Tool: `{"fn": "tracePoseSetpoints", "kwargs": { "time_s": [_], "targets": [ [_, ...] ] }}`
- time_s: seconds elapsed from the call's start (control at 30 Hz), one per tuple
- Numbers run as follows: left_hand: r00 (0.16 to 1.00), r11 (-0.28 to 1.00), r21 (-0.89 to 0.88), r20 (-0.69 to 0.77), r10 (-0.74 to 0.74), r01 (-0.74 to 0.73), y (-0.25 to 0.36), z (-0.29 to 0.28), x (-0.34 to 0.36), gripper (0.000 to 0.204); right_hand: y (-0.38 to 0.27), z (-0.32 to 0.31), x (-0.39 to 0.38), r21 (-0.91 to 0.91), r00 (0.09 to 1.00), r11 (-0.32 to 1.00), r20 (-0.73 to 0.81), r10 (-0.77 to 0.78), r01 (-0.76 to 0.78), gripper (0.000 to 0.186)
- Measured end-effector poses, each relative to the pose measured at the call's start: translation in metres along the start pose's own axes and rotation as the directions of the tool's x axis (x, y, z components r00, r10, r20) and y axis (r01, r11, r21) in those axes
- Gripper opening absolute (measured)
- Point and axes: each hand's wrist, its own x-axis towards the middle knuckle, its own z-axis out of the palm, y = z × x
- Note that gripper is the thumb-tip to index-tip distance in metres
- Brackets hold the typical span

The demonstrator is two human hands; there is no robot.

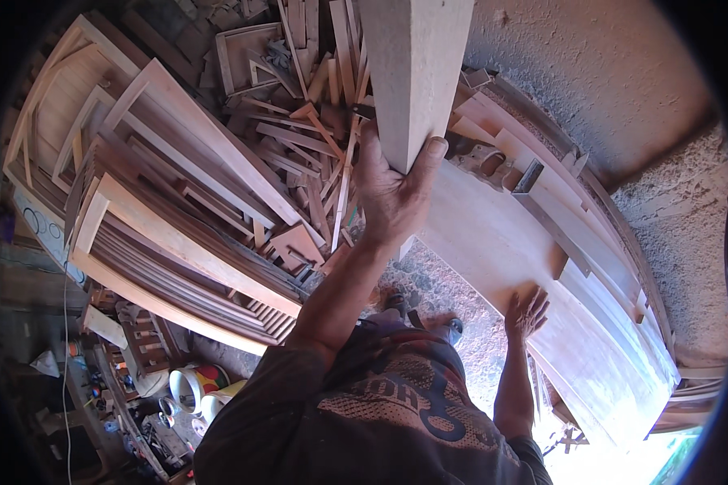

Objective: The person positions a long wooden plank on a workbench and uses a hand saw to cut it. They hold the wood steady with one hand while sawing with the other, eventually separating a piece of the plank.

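A thick, pale wooden beam (pixel 408 89) runs up out of the top of the view. My left hand (pixel 396 182) is closed around its near end, thumb on the right face and fingers on the left. On the right, my right hand (pixel 527 311) lies on a long pale wooden board (pixel 485 234), its fingers stretched and a little apart. Beyond that hand, long boards (pixel 578 230) rest along the wall side. Next to the beam sits a brown piece with rounded cut-outs (pixel 487 162), perhaps a tool handle; its kind is unclear.
Wooden frames (pixel 178 234) and panels lean in stacks at the left. Offcuts (pixel 299 145) lie heaped at the back. A white bucket (pixel 188 390) stands at lower left among clutter. A rough plastered wall (pixel 671 194) bounds the right side. Bright light washes out the lower right.
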Motion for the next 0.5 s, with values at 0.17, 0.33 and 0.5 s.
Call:
{"fn": "tracePoseSetpoints", "kwargs": {
  "time_s": [0.17, 0.33, 0.5],
  "targets": [
    [0.999, 0.998, -0.059, 0.016, -0.031, 0.032, 0.0011, 0.0041, 0.0011, 0.037, -0.0004, 0.0030, -0.0012, 0.007, 1.000, 1.000, -0.010, 0.006, -0.006, 0.082],
    [0.999, 0.999, 0.049, 0.038, -0.005, 0.003, -0.0037, 0.0011, -0.0006, 0.040, -0.0020, -0.0007, -0.0035, 0.033, 1.000, 0.999, -0.010, 0.007, -0.007, 0.083],
    [0.999, 0.999, 0.038, 0.033, -0.020, 0.019, -0.0027, 0.0018, 0.0000, 0.040, -0.0067, -0.0062, -0.0047, 0.036, 0.999, 0.999, 0.033, 0.019, -0.020, 0.084]
  ]
}}
